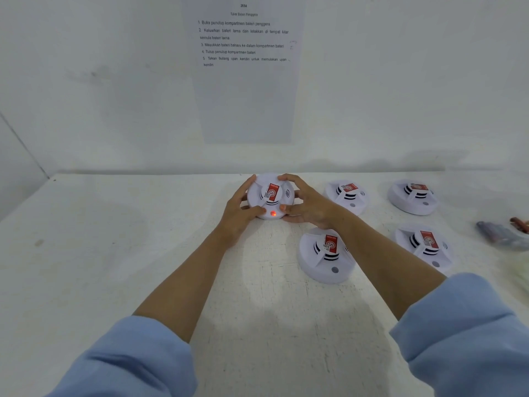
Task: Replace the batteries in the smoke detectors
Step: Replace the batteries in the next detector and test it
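A round white smoke detector [270, 193] with a red label sits face up near the far edge of the white table [143, 239], and its small front button glows red. My left hand [239, 213] grips its left rim, thumb lying on the front near the lit button. My right hand [307, 206] grips its right rim, fingers curled over the top edge and thumb beside the button. Several more white detectors lie to the right: one close by [326, 255], one behind my right wrist [347, 196], and two farther right [413, 196] [423, 247].
Loose batteries [503, 233], blurred, lie at the table's right edge. A printed instruction sheet [244, 67] hangs on the white wall just behind the table. The wall stands close behind the held detector. Bare tabletop spreads out to the left.
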